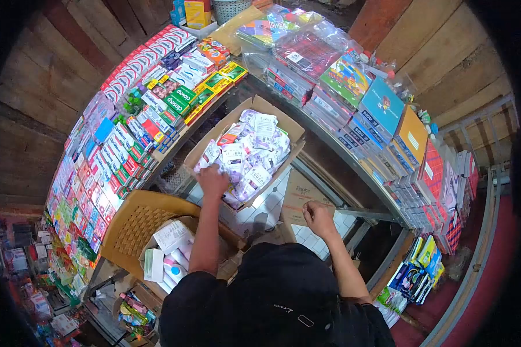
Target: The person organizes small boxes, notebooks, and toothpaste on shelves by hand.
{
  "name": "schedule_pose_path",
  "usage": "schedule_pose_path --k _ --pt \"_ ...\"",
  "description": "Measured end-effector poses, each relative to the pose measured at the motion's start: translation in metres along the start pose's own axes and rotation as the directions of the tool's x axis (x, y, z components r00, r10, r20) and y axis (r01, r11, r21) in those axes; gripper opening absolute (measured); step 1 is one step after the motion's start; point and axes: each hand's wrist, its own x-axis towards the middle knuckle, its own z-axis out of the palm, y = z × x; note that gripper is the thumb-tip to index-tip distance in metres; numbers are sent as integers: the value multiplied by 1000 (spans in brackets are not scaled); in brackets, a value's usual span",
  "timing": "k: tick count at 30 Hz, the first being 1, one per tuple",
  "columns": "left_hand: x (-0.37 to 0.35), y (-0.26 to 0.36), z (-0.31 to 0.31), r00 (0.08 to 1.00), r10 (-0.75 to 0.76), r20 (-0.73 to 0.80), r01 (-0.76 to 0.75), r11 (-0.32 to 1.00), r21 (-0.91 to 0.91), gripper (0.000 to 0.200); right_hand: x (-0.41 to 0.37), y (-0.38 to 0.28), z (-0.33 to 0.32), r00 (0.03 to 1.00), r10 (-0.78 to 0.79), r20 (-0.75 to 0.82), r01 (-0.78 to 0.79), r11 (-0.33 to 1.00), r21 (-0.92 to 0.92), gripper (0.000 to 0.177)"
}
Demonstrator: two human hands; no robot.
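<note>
An open cardboard box (298, 128) in front of me is filled with small white and purple packets (233, 159), heaped loosely. A reddish-orange packet (231, 133) lies among them. At the box's left side, my left hand (213, 181) reaches in with its fingers bent against a white packet (209, 154); the fingertips are partly hidden. My right hand (318, 218) hangs apart from the box, to its lower right, fingers curled in and nothing visible in them. Below it lies a flattened brown carton (303, 194) with printing.
Toothpaste boxes and soap packs (118, 150) cover the curved counter at left. Stacked notebooks (382, 104) line the counter at right. A woven chair (147, 217) beside my left arm bears a carton of white bottles (175, 263). Colourful packs (414, 272) stand at lower right.
</note>
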Motion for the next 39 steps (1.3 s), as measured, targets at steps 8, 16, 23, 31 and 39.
schedule_pose_path --k 8,16,23,31,39 --pt "26 27 39 971 -176 160 166 983 76 40 16 0 2 999 -44 2 44 999 30 17" --pt "29 22 25 991 130 -32 -109 644 -757 13 23 4 6 996 36 85 -58 961 271 26" --pt "-14 85 -48 810 405 425 371 208 -905 12 60 -43 5 970 7 244 -236 283 930 51" --pt "-65 127 6 840 144 524 498 181 -848 22 65 -45 -7 961 275 -21 -25 164 986 54" --pt "-78 157 -1 897 304 322 331 25 -943 13 49 -37 -18 950 285 -125 102 97 990 48"
